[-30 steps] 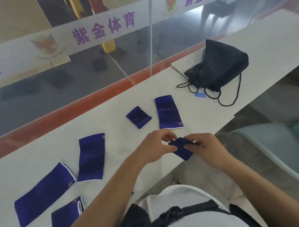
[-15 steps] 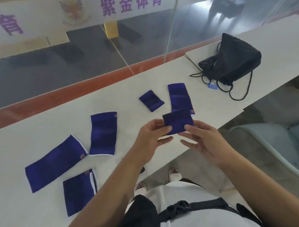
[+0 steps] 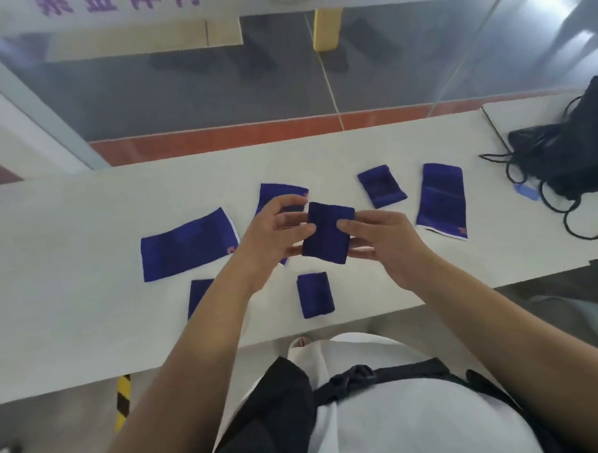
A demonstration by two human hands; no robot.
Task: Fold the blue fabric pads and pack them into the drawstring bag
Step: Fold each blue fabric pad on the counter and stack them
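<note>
- Our landmark is the small dark-blue rectangular fabric pad point(image 3: 329, 237), held in the air over the long white counter point(image 3: 69, 253). It looks compact and thick, so we judge it already folded.
- Far left of the held pad, a wide flat blue fabric pad with a white edge point(image 3: 188, 244) lies open on the counter, not yet folded.
- Lower left of the held pad, a strip of another blue pad point(image 3: 199, 295) shows beside the forearm. We cannot tell whether it is folded.
- Just behind and left of the held pad, a flat blue pad point(image 3: 282, 192) lies half hidden by the left hand point(image 3: 277, 234).
- That hand pinches the held pad's left edge, with the thumb on the front and the fingers curled.
- Straight towards us from the held pad, a small folded blue pad point(image 3: 315, 295) rests on the counter, folded but not packed.
- The right hand point(image 3: 384, 243) pinches the held pad's right edge, thumb pressed on the front.
- Up and right of the held pad lies a second small folded pad point(image 3: 381, 186). Beyond it is a longer flat blue pad with a white hem point(image 3: 442, 201), which looks unfolded.
- Far right of the held pad, the black drawstring fabric bag point(image 3: 568, 153) slumps on the counter with its cords loose, well apart from both hands.
- We judge folding about half done and packing not yet begun.
</note>
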